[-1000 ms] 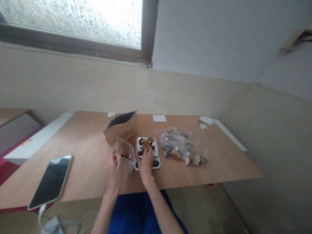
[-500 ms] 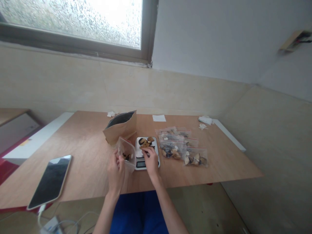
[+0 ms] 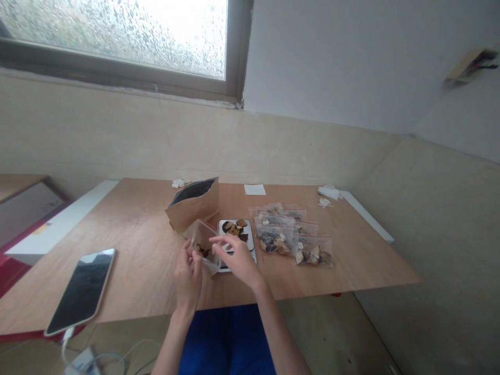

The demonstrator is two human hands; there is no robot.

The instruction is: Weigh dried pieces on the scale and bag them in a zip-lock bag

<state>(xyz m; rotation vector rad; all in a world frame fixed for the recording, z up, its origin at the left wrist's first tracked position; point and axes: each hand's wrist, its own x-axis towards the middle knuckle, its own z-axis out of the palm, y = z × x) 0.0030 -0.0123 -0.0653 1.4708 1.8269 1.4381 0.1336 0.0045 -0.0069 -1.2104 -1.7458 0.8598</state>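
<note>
My left hand [image 3: 188, 271] is closed on the side of a clear zip bag [image 3: 209, 263], which stands with its mouth spread. A few dark-edged dried slices [image 3: 202, 251] lie inside it. Over the bag's right rim reaches my right hand [image 3: 234, 256], its fingers stretched and apart, with nothing visible between them. Partly behind that hand is a white kitchen scale [image 3: 251, 244]; its display is mostly covered. Several brown dried slices [image 3: 233, 228], dark at the edges, rest on the scale's platform.
Behind the zip bag stands an open brown paper pouch [image 3: 197, 208]. Several filled zip bags [image 3: 277, 237] lie overlapping right of the scale. A phone [image 3: 82, 291] with a cable is at the left. White paper [image 3: 255, 189] and crumpled tissues [image 3: 328, 192] lie toward the wall.
My right hand has moved left from the slices on the scale to the mouth of the zip bag, and its fingers have spread. My left hand keeps holding the bag.
</note>
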